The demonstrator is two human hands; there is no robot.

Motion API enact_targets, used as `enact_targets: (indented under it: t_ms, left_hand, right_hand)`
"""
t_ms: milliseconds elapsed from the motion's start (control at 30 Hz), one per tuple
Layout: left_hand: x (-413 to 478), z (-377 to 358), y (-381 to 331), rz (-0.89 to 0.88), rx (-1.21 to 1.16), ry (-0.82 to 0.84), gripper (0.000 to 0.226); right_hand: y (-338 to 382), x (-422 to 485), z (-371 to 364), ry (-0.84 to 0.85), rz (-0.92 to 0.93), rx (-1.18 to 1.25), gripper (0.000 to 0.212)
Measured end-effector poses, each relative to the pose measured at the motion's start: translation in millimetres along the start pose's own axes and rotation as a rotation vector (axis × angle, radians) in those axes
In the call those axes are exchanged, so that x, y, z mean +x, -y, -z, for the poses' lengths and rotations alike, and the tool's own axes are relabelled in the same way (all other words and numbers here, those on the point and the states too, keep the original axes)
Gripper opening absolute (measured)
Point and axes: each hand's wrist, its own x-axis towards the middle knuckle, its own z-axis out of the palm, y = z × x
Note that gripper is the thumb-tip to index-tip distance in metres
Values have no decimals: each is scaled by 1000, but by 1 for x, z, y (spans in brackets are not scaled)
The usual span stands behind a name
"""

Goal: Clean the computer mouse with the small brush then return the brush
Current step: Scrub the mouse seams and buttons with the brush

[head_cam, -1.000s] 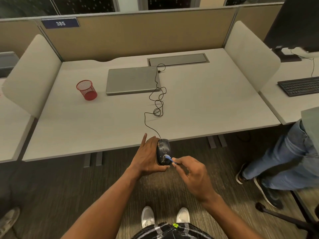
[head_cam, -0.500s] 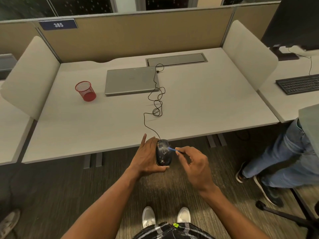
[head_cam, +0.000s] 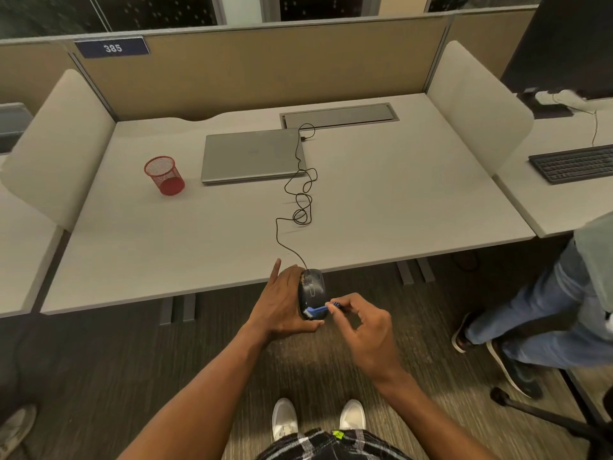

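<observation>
My left hand grips a black wired computer mouse, held just off the desk's front edge with its top facing me. Its black cable snakes across the desk to the closed grey laptop. My right hand pinches a small blue brush by its handle. The brush head rests on the lower end of the mouse. A red mesh cup stands on the desk at the left, apart from both hands.
Beige partitions wall the desk on the left, back and right. A grey cable hatch lies behind the laptop. On the right stand another person's legs, a chair base, and a neighbouring desk with a keyboard.
The brush has swept down the mouse: half a second ago it touched the upper part, now it lies at the lower end. My left hand keeps the mouse in the same spot.
</observation>
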Motion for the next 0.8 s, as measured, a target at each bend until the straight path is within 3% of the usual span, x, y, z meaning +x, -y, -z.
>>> enact_targets:
  t_ms: [300, 567, 800]
  left_hand:
    - [1, 0, -2, -23, -14, -11, 118]
    - [1, -3, 0, -19, 4, -11, 126]
    - [0, -3, -1, -12, -2, 2, 125]
  right_hand:
    - [-11, 14, 12, -131, -23, -91, 14]
    - [-1, 5, 5, 28, 70, -78, 13]
    - [-3, 19, 10, 12, 63, -85, 15]
